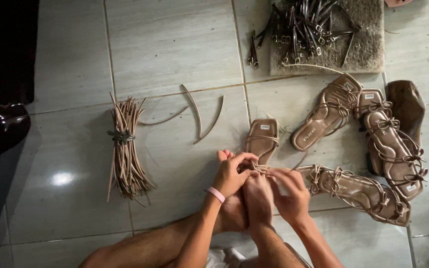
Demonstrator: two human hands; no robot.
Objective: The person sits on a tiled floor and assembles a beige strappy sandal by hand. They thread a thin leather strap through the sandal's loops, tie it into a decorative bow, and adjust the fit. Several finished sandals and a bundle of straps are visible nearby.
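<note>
My left hand (232,172), with a pink band at the wrist, and my right hand (290,191) pinch a thin tan strap knot (260,168) on a beige sandal (262,136) that lies toe-away on the tiled floor. The sandal's heel end is held against my bare feet (247,206), which sit between my forearms. Both hands have fingers closed on the strap.
A tied bundle of tan straps (123,149) lies to the left, with loose curved straps (199,111) beside it. Three strappy sandals (358,191) and a brown shoe last (406,104) lie to the right. Metal-buckled dark straps (306,27) pile on a mat at top.
</note>
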